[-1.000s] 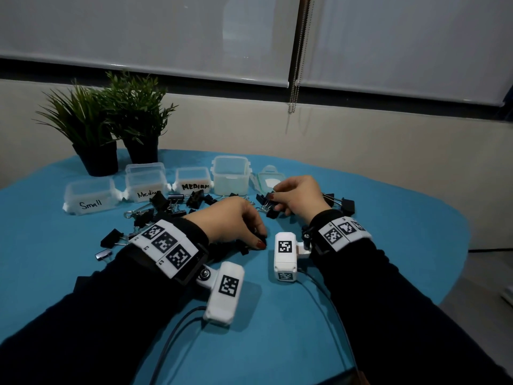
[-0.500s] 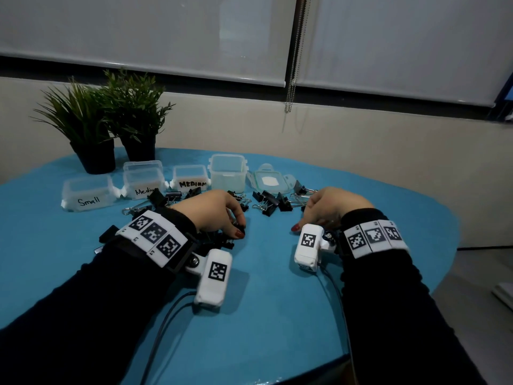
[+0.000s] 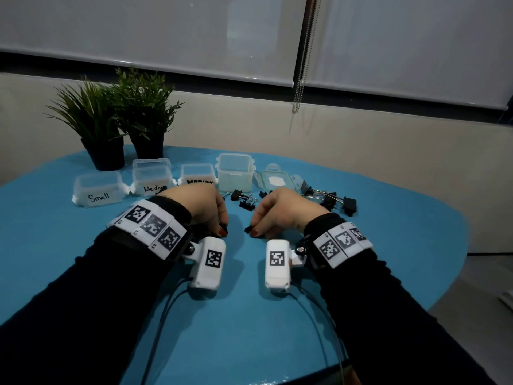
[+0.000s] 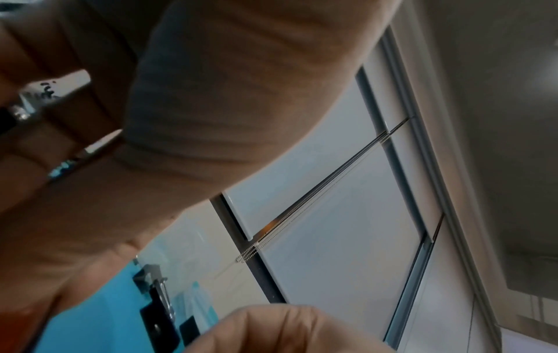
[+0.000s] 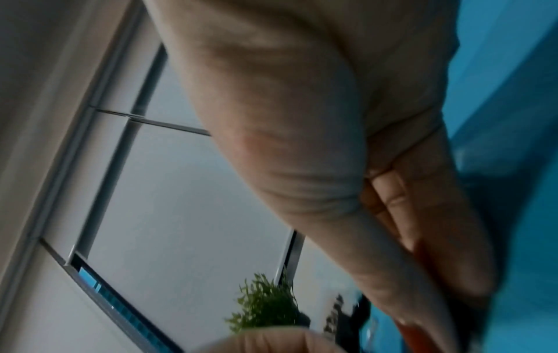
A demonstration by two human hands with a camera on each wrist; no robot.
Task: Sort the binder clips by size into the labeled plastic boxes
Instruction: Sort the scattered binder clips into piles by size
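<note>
place: office-like room; cues: roller blinds (image 3: 155, 31); blue table (image 3: 388, 245); potted plants (image 3: 122, 120)

Lowered white blinds (image 3: 155, 34) (dim light), beige wall (image 3: 361, 140), potted plants (image 3: 122, 118)

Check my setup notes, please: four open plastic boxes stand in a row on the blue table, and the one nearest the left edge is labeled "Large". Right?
Nearly. The head view shows the leftmost box on the blue table is labeled "Small", not "Large". The rest stands.
</note>
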